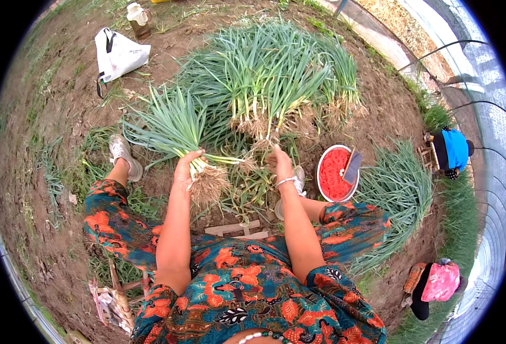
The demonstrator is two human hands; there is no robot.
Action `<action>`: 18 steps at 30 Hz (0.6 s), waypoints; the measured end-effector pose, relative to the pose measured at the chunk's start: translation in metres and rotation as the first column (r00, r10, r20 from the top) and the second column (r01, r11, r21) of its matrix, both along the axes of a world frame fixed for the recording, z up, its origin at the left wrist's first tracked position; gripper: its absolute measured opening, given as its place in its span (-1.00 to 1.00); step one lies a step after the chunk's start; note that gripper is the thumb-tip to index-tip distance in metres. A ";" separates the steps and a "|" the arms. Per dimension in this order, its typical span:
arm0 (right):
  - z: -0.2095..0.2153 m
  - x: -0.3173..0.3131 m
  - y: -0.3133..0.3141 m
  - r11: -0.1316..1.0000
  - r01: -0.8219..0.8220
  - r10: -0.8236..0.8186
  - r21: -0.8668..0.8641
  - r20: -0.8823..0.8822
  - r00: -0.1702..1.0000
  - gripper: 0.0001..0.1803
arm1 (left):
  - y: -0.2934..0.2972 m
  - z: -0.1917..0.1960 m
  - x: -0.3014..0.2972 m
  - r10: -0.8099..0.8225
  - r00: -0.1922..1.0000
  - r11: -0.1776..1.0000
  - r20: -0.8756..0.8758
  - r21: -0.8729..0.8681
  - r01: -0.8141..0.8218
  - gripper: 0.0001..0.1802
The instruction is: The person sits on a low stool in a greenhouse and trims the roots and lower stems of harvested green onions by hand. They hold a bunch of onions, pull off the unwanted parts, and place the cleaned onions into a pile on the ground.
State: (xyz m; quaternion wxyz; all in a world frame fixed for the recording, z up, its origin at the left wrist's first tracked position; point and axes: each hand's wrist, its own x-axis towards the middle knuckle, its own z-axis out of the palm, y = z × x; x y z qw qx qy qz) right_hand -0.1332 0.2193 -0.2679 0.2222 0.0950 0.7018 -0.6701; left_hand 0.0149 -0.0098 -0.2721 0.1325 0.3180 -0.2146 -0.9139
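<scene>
My left hand [188, 166] is closed round a bunch of green onions [175, 123]. Their long leaves fan up and away to the left, and a thick tuft of pale roots [208, 184] hangs below the fist. A few stalks in the bunch stick out sideways to the right. At the near edge of the big pile of green onions [264, 69], my right hand [280, 164] has its fingers curled in at the roots of a stalk that lies lower than the rest. The fingertips are partly hidden.
A white-rimmed bucket [320, 182] with red rings and a dark flat piece stands by my right knee. More cut greens [399, 189] lie beyond it. A white bag [118, 54] and a bottle [139, 22] are at far left. Two people [452, 150] work at right.
</scene>
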 end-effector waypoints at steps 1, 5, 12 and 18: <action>0.003 0.002 -0.001 0.989 -0.145 0.145 0.009 0.023 0.989 -0.74 | 0.001 0.000 -0.001 -0.015 1.000 1.000 0.003 0.007 0.015 -0.80; 0.009 0.027 -0.024 0.827 -0.536 0.563 -0.171 0.251 0.787 -0.73 | 0.010 0.000 -0.001 -0.105 0.993 0.994 0.054 0.012 0.104 -0.78; -0.019 0.038 -0.037 0.883 -0.096 0.290 -0.460 0.374 0.881 -0.80 | 0.013 -0.004 0.002 -0.056 0.996 0.997 0.070 -0.057 0.060 -0.75; -0.021 -0.006 0.011 0.804 0.423 -0.153 -0.418 0.542 0.827 -0.86 | 0.001 -0.002 0.003 0.016 0.999 0.999 -0.034 -0.030 -0.017 -0.74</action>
